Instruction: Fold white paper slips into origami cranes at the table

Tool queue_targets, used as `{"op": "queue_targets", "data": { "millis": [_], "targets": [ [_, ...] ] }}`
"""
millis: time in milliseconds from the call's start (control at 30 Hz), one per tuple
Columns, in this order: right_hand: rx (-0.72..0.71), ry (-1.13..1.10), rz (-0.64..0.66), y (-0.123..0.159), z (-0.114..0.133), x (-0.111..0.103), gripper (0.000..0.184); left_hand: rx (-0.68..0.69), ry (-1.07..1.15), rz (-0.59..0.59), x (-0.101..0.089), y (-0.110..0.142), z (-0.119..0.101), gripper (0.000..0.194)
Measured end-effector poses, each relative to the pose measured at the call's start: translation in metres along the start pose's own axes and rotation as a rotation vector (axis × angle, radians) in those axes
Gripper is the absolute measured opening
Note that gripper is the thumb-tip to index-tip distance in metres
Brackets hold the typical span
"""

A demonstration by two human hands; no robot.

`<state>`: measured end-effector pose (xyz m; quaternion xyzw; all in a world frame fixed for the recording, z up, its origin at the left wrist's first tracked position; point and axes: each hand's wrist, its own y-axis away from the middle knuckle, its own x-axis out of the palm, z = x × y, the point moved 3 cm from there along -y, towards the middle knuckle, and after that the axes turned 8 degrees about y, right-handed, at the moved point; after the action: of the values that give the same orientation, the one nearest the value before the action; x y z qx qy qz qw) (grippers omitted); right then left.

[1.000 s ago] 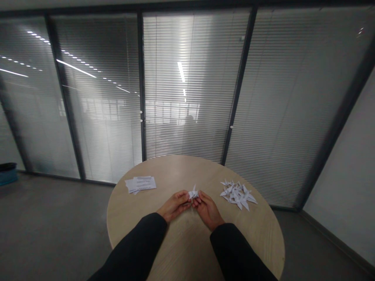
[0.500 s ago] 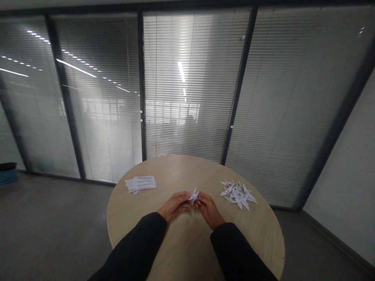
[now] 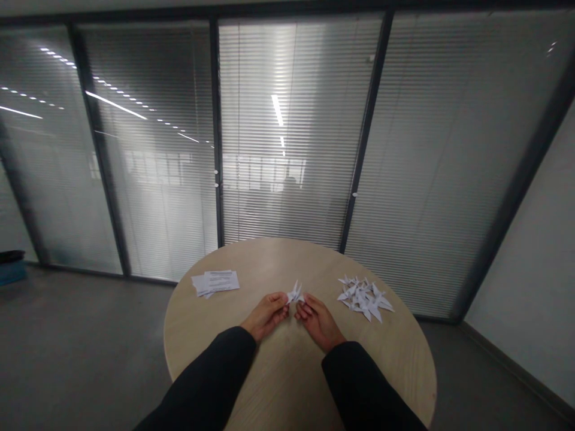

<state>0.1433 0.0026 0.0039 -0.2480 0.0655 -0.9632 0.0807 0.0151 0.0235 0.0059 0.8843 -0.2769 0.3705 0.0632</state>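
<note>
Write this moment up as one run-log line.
left hand: pinching white origami crane | right hand: pinching its opposite side | round table: overlapping paper slips left, origami pile right

Hands pinching, close together, forearms converging

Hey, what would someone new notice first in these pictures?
Probably the small white origami figure pinched between the left hand and right hand above the round table. Next, perhaps, the pile of pointed origami figures near the table's right edge, then the printed paper slips toward the left edge.
</note>
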Motion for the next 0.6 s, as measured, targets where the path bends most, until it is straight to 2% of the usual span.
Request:
{"op": "queue_targets", "data": {
  "millis": [167, 400, 600],
  "targets": [
    [-0.032, -0.086, -0.041, -0.0001, 0.0038, -0.0011, 0.031, -0.023, 0.059, 0.049, 0.0042, 0.0014, -0.0015, 0.033],
    [-0.045, -0.158, -0.034, -0.0005, 0.0044, -0.0016, 0.027, 0.021, 0.076, -0.040, -0.0038, -0.0020, -0.0015, 0.035],
    [-0.084, -0.121, -0.062, -0.0013, 0.0032, -0.0056, 0.029, 0.048, 0.108, -0.012, -0.0024, -0.0022, -0.0020, 0.037]
  ]
}}
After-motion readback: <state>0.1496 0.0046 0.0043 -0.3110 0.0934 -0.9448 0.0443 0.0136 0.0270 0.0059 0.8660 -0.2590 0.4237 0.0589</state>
